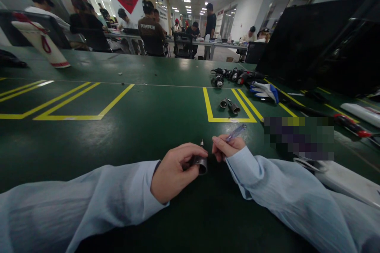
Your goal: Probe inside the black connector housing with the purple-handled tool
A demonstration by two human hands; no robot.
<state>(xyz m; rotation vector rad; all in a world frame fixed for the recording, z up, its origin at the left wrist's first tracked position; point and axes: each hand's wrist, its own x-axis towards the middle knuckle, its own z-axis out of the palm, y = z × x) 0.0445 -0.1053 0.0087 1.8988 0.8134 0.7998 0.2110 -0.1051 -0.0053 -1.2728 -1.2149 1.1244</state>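
My left hand (178, 170) is closed around a cup-shaped metal hole saw (203, 166), its round open end turned toward the lower right. A thin metal tip (202, 142) shows just above the fingers; whether it belongs to the same piece is hard to tell. My right hand (228, 147), a little to the right and apart from the left, grips a slim translucent purple-tinted tool (237, 131) whose far end points up and right. Its lower end is hidden by my fingers. Two more metal hole saws (234, 107) lie beyond my right hand inside a yellow-taped box.
Yellow tape (231, 120) marks areas on the green table (142, 134). Power tools (219, 81), a blue-and-white glove (264, 91) and a red-handled screwdriver (350, 124) lie to the right. A white cup-like container (44, 43) stands far left. Several people sit or stand at tables beyond.
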